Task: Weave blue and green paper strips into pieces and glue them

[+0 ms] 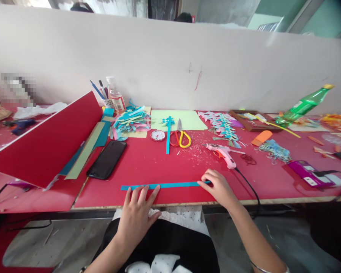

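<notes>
Here we are at the lower centre of the frame, and a long blue paper strip lies across the front of the red worktop. Our left hand is spread, fingertips resting on the strip, gripping nothing; our right hand pinches its right end between thumb and fingers. The step in hand, we judge, is steadying and straightening this piece. What does the next move call for? Light left-hand pressure, we'd say, and a careful right-hand pinch, since thin paper could crease. And the look of it: narrow, bright, flat, nearly straight, rising slightly rightward, its right tip partly hidden by our fingers.
</notes>
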`<state>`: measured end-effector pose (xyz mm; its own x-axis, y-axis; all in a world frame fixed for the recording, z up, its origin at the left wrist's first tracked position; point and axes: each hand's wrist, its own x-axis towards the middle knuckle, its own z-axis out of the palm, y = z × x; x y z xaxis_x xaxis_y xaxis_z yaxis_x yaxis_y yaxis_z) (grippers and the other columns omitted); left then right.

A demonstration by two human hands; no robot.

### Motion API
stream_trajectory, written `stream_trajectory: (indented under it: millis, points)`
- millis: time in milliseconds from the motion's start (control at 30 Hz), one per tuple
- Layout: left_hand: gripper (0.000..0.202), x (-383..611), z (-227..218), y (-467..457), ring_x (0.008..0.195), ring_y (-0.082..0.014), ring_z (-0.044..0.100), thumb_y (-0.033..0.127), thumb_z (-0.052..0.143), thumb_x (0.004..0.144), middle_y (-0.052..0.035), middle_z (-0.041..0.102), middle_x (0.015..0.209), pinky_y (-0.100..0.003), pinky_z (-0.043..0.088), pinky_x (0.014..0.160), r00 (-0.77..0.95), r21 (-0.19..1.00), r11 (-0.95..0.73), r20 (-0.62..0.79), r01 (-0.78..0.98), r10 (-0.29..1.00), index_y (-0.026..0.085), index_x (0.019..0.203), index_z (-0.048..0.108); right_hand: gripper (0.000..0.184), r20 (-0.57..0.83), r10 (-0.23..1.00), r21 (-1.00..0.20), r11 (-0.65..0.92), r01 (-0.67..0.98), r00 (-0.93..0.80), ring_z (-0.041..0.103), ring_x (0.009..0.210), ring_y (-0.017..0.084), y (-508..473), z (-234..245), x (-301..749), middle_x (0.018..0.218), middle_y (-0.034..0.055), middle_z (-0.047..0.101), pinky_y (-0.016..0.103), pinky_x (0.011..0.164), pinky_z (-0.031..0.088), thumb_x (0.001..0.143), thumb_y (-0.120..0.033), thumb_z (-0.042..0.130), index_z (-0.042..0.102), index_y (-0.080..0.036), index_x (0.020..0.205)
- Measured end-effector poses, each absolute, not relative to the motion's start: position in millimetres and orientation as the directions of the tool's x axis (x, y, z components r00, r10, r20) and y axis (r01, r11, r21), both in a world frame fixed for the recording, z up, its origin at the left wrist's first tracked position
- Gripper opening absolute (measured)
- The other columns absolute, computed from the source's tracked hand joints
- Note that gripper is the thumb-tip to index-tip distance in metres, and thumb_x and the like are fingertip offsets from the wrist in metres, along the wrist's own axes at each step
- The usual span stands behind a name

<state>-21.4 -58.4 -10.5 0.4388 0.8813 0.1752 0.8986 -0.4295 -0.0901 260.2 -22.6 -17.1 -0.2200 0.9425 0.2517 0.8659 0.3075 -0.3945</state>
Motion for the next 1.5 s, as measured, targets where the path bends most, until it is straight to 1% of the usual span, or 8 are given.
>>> stream_trajectory:
  millis: [167,333,367,500,567,733,1033,1500]
  points:
    - [0.06,-21.3,-11.6,-58.5,0.1,-0.0246,0.043,0.048,0.049,0.074,-0.0074,0.049,0.108,-0.044,0.029,0.095,0.455,-0.095,-0.444,0.197,0.891,0.869,0.029,0.129,0.032,0.02,0.287,0.941,-0.31,0.269,0.912,-0.18,0.048,0.068,0.015,-29.0,-18.5,269.7,0.069,0.0021,0.051,0.026,0.061,0.037,0.082,-0.029,0.043,0.048,-0.018,0.066]
    - [0.061,-19.9,-11.3,-59.2,0.1,-0.0253,0.043,0.05,0.049,0.074,-0.0079,0.049,0.11,-0.043,0.031,0.093,0.451,-0.097,-0.441,0.189,0.892,0.872,0.029,0.129,0.032,0.023,0.591,0.806,-0.071,0.086,0.994,-0.027,0.051,0.086,0.021,-46.5,-7.7,234.5,0.09,0.0103,0.059,0.036,0.079,0.036,0.083,-0.021,0.038,0.057,-0.014,0.094]
    - [0.062,-19.6,-10.8,-59.5,0.1,-0.0256,0.043,0.05,0.049,0.074,-0.0081,0.049,0.11,-0.044,0.032,0.093,0.446,-0.101,-0.435,0.183,0.895,0.876,0.029,0.129,0.032,0.027,0.614,0.786,-0.055,0.129,0.99,-0.068,0.05,0.092,0.021,-50.9,-4.7,219.9,0.096,0.0108,0.059,0.038,0.085,0.034,0.083,-0.021,0.038,0.056,-0.013,0.101]
    - [0.062,-19.2,-9.3,-60.5,0.099,-0.0262,0.043,0.05,0.053,0.071,-0.008,0.049,0.11,-0.044,0.032,0.091,0.438,-0.105,-0.426,0.169,0.899,0.883,0.03,0.127,0.036,0.05,0.365,0.839,-0.081,0.461,0.884,-0.405,0.033,0.12,0.021,-64.4,-1.4,158.4,0.13,0.0045,0.041,0.038,0.099,0.023,0.084,-0.041,0.035,0.033,-0.019,0.129]
    - [0.063,-19.3,-9.3,-60.5,0.1,-0.0265,0.042,0.051,0.055,0.069,-0.0081,0.049,0.111,-0.044,0.031,0.092,0.446,-0.104,-0.434,0.169,0.895,0.879,0.028,0.126,0.038,0.06,0.282,0.846,-0.133,0.502,0.855,-0.453,0.027,0.124,0.02,-67.5,-5.8,140.9,0.136,0.0041,0.032,0.039,0.101,0.02,0.082,-0.05,0.032,0.024,-0.018,0.133]
    - [0.064,-19.9,-10.2,-59.3,0.1,-0.0264,0.042,0.051,0.052,0.072,-0.0076,0.048,0.111,-0.045,0.032,0.091,0.435,-0.095,-0.425,0.176,0.9,0.883,0.03,0.129,0.032,0.064,0.189,0.909,-0.164,0.402,0.901,-0.371,0.023,0.126,0.021,-69.2,-17.3,154.1,0.14,0.004,0.022,0.045,0.101,0.017,0.082,-0.053,0.029,0.016,-0.019,0.135]
    - [0.062,-29.8,-8.3,-60.0,0.101,-0.0256,0.042,0.046,0.051,0.074,-0.0072,0.049,0.112,-0.042,0.034,0.091,0.478,-0.1,-0.468,0.2,0.878,0.855,0.027,0.13,0.031,0.06,0.21,0.958,-0.055,0.213,0.975,-0.197,0.028,0.124,0.024,-74.2,-24.8,223.1,0.137,0.0061,0.029,0.05,0.095,0.026,0.082,-0.049,0.033,0.02,-0.023,0.134]
    - [0.052,-92.5,-12.6,-65.5,0.093,-0.0249,0.047,0.042,0.048,0.076,-0.0111,0.052,0.101,-0.039,0.037,0.085,0.443,-0.206,-0.399,0.262,0.893,0.857,0.019,0.123,0.043,0.06,0.233,0.954,-0.017,0.199,0.98,-0.19,0.028,0.124,0.025,-77.1,-29.1,230.9,0.136,0.0085,0.031,0.053,0.095,0.025,0.081,-0.048,0.034,0.022,-0.021,0.134]
